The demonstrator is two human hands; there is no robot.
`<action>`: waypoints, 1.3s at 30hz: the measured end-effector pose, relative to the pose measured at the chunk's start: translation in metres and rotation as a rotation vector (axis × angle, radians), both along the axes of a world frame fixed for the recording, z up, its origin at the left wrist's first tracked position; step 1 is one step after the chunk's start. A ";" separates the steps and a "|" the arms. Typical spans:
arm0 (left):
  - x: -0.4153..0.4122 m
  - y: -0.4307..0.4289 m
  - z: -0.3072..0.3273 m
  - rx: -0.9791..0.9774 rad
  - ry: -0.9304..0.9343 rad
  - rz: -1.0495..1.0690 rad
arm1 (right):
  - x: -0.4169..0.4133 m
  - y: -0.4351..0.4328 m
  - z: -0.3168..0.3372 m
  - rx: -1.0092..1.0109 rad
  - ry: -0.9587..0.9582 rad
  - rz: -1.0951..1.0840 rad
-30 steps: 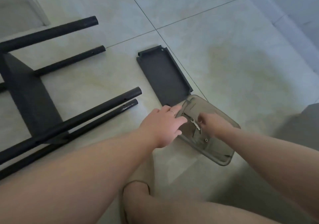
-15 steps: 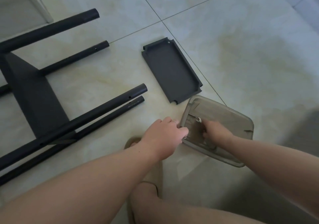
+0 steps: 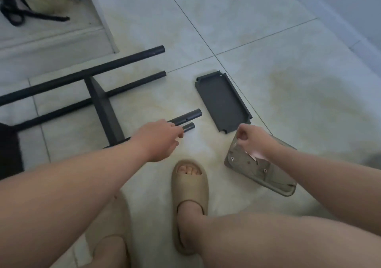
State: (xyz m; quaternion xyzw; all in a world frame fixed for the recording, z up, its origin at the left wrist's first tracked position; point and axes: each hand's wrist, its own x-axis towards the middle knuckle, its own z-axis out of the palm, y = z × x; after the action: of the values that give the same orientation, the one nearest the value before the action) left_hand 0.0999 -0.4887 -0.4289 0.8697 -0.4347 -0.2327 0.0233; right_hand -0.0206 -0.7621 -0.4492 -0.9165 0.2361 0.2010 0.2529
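Observation:
My left hand (image 3: 159, 138) reaches over the ends of two black metal tubes (image 3: 190, 115), and its lightly bent fingers come up to the thinner tube (image 3: 189, 127). My right hand (image 3: 254, 141) hovers over the far corner of a translucent grey tray (image 3: 274, 182) on the floor. Its fingers are curled, with the thumb pinched against the forefinger on something small that I can barely see. A pale scrap shows just under that hand. Small screws and washers lie in the tray. A dark grey rectangular panel (image 3: 223, 102) lies flat beyond the tray.
The black tube frame (image 3: 103, 102) with its flat crossbar lies on its side across the tiled floor at left. My beige slipper (image 3: 190, 187) stands between the hands. A raised step (image 3: 51, 44) with a bag and black straps is at top left. A wall (image 3: 350, 9) runs along the right.
My left hand has left the tray's edge and moved left to the tube ends. My right hand has lifted out of the tray with its fingers pinched. The view has pulled back.

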 end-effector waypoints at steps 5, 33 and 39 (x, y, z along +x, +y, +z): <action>0.027 0.081 0.026 0.010 0.024 0.349 | 0.035 0.076 0.031 0.113 -0.127 0.049; 0.062 0.175 -0.078 -0.318 0.703 0.889 | 0.078 0.255 -0.031 0.723 -0.301 0.112; 0.060 0.173 -0.080 -0.341 0.632 0.892 | 0.079 0.262 -0.039 0.705 -0.316 0.119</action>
State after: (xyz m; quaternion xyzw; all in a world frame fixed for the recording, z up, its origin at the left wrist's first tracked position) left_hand 0.1599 -0.3152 -0.5085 0.8411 -0.0291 -0.3757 0.3880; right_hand 0.0586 -0.5002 -0.4877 -0.8052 0.0569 0.1403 0.5734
